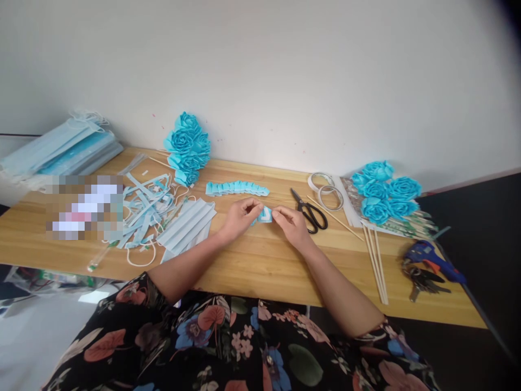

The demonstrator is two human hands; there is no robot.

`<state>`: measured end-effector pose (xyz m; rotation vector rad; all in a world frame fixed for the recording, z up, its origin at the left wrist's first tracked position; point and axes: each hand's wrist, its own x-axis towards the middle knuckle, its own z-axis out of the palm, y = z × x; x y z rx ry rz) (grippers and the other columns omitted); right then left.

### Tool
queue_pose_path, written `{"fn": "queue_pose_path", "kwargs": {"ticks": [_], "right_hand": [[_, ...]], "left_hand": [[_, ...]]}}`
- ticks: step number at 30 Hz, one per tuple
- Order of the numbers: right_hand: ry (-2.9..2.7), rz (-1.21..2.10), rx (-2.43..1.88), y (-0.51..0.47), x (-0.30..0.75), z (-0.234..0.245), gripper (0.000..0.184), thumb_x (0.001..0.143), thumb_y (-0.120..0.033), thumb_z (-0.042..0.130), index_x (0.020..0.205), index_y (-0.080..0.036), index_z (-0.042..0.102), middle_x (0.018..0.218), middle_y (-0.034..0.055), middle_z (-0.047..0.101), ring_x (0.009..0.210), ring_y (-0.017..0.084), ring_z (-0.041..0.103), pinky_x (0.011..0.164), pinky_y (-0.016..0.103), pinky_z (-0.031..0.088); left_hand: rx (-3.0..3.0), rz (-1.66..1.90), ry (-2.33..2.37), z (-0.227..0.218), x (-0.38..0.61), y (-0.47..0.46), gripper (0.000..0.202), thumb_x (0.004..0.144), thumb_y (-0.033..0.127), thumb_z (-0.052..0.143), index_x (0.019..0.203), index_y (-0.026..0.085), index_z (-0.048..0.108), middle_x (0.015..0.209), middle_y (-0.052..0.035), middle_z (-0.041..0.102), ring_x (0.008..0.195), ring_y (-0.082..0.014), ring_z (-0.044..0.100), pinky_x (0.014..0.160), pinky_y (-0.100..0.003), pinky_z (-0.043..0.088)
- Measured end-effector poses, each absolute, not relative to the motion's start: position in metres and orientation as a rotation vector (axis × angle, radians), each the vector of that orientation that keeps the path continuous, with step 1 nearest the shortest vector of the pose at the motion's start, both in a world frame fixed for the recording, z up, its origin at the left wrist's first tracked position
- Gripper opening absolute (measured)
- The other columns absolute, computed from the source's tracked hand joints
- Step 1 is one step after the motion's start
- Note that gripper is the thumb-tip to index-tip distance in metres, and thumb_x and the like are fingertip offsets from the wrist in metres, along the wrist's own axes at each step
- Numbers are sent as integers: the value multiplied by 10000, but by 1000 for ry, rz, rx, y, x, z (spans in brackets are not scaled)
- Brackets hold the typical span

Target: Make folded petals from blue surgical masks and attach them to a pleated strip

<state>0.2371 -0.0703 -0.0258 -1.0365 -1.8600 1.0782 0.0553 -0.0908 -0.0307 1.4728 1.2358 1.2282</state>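
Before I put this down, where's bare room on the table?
The table is bare between your left forearm and right forearm, nearer you than the blue piece in your hands. Another patch lies between right forearm, scissors and pale sticks. Crowded: the left, with cut strips and masks; the far right, with flowers, glue gun and keys.

A plain pale wall [260, 70] — flecked with a few tiny pinkish specks — rises along the far edge of a light wood-grain desk [264, 277]. Soft light falls evenly; a dark surface [484, 233] stands right, a whitish one [44, 336] lies near left.
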Motion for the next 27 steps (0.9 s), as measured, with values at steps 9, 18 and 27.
{"fn": "queue_pose_path", "kwargs": {"ticks": [9,18,27], "right_hand": [[-1823,1073,-1070,-70,234,-30,243,840,-411,601,737,-195,642,661,4,616,602,142,525,590,265,435],[-1813,1065,-1057,-70,235,-28,296,860,-444,570,703,-196,611,646,7,581,606,145,506,581,271,418],[-1854,1059,-1033,-68,237,-25,267,861,-415,581,704,-201,607,645,2,585,613,148,504,596,276,412]], "left_hand": [[1482,1169,1224,-24,56,-94,343,871,469,503,692,177,531,644,14,487,620,-111,415,585,-241,360],[1544,1113,1224,-30,55,-91,223,812,383,547,722,179,538,660,20,499,637,-115,434,619,-248,358],[1579,1065,1249,-32,57,-92,163,835,286,551,719,172,539,665,29,519,641,-110,458,610,-236,365]]}}
